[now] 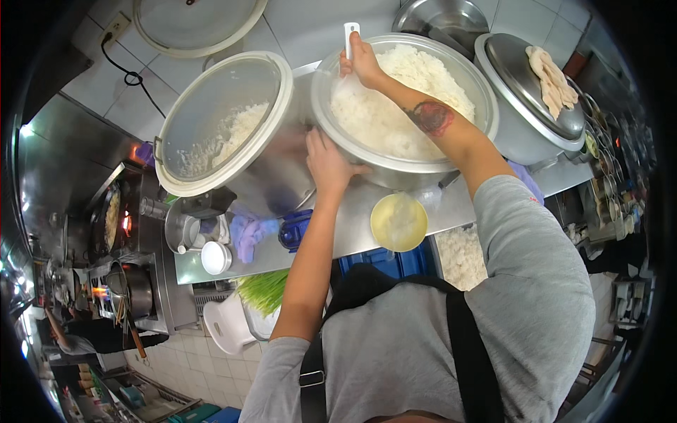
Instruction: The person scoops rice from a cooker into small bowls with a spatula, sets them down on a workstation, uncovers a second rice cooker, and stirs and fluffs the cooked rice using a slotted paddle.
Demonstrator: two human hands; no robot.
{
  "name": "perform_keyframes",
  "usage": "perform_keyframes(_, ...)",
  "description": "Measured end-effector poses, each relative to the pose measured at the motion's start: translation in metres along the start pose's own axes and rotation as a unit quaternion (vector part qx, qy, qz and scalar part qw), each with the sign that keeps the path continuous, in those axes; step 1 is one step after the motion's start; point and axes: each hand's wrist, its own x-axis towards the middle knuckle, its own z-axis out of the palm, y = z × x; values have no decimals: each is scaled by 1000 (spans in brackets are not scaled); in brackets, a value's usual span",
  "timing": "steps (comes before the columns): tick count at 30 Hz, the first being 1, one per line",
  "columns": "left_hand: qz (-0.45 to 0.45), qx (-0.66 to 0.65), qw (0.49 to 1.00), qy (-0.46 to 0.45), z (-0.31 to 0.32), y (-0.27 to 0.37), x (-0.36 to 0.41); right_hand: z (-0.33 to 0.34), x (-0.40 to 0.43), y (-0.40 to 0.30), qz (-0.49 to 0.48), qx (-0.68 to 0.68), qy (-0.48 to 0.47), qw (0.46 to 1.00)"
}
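Note:
My right hand (362,62) grips the white handle (349,39) of a utensil at the left inner side of a large metal pot (492,113). The utensil's lower end is hidden by steam and the hand. Cooked white rice (404,113) fills much of this pot. My left hand (329,164) rests with spread fingers against the pot's outer left side, holding nothing. Left of it stands another large pot of rice, partly covered by a tilted clear lid with a pale rim (283,113). A yellow bowl (399,222) sits at the counter's near edge.
A lidded pot (489,92) with a cloth (550,79) on top stands right. Purple cloth (248,235), a blue object (295,231) and white bowls (216,257) lie left. Below are green stalks (264,291) and a rice container (460,256). Burner flames (127,221) and a co-worker (79,338) are far left.

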Motion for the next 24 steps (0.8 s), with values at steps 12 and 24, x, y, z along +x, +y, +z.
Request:
perform_keyframes(12,-34,4,999,4,-3,1,-5,-26,-73,-47,98,-124,-152,976)
perform_keyframes(24,-37,-6,999,-39,-2,0,-3,10,-4,15,-73,-70,-64,993)
